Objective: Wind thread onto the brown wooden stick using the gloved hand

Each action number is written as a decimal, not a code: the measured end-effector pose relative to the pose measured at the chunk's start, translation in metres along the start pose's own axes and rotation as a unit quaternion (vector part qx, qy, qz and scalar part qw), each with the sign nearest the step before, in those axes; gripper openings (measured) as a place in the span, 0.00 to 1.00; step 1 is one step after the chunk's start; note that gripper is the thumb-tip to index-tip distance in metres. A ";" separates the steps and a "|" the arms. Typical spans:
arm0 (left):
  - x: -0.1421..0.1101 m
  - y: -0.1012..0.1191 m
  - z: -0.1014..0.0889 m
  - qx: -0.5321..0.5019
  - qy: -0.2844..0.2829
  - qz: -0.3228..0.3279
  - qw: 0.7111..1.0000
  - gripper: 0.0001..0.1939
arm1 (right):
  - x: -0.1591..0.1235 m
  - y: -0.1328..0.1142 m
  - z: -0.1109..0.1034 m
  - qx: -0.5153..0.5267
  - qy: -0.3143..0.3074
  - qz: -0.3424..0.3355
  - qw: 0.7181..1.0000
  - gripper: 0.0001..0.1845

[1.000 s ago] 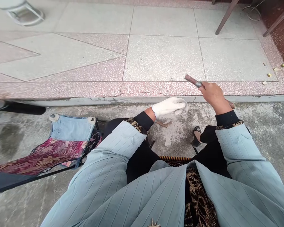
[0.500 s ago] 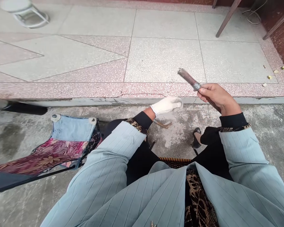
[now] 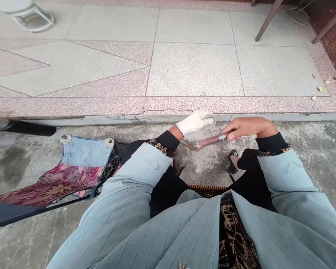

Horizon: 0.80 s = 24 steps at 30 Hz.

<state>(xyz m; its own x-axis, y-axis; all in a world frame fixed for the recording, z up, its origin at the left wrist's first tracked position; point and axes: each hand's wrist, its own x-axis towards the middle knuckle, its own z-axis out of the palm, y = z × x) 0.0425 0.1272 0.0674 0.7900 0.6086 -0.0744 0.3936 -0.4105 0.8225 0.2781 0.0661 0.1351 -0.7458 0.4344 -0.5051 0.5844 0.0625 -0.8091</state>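
My left hand (image 3: 197, 122) wears a white knit glove. Its fingers are curled closed, and I cannot make out what, if anything, is inside them. My bare right hand (image 3: 248, 127), palm turned down, grips a short reddish-brown stick-like tool (image 3: 211, 141) with a silvery wrapped band beside the fingers. The tool's free end, blurred by motion, slants down to the left below the glove. Close to that end is a thin, bent brown piece (image 3: 189, 145), partly behind my left sleeve; whether it touches the tool, I cannot tell.
A raised terrazzo step (image 3: 173, 104) runs across in front of me. On my left stands a folding chair (image 3: 84, 153) with patched fabric, and a black bar (image 3: 30, 127) juts in. A white stool (image 3: 30, 16) is farther back; wooden legs (image 3: 270, 20) stand at upper right.
My right hand has come down and turned over. The tool's free end has swung from up-left above the step to down-left below the glove. My left hand has barely moved.
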 end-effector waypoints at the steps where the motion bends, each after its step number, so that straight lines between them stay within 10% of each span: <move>1: 0.001 -0.001 0.002 -0.022 0.011 -0.013 1.000 0.17 | -0.006 0.000 -0.002 0.042 0.073 -0.029 0.996 0.14; 5: 0.000 0.004 0.013 -0.092 -0.042 -0.019 0.995 0.18 | -0.012 0.007 -0.013 0.122 0.393 -0.014 0.911 0.16; 8: -0.005 0.012 0.016 -0.074 -0.110 0.033 0.991 0.17 | -0.001 0.018 -0.018 0.003 0.474 0.140 0.869 0.13; 13: -0.009 0.017 0.002 -0.021 -0.083 0.049 0.995 0.18 | 0.019 0.029 -0.011 -0.263 0.269 0.275 0.885 0.11; 18: -0.007 0.012 -0.016 0.016 -0.006 0.000 1.000 0.16 | 0.018 0.015 0.002 -0.110 -0.045 0.111 0.987 0.10; 20: -0.003 0.006 -0.016 0.028 0.012 -0.031 0.999 0.16 | 0.011 0.007 0.001 -0.033 -0.013 0.036 0.999 0.13; 24: 0.002 -0.003 -0.002 0.064 0.023 -0.072 0.995 0.19 | 0.001 0.004 -0.007 0.046 0.253 -0.003 0.966 0.13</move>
<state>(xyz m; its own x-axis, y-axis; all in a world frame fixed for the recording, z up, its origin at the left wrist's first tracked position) 0.0421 0.1310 0.0661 0.7001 0.6962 -0.1590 0.5601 -0.3972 0.7270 0.2823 0.0734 0.1333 -0.4836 0.8195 -0.3074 0.5321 -0.0036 -0.8467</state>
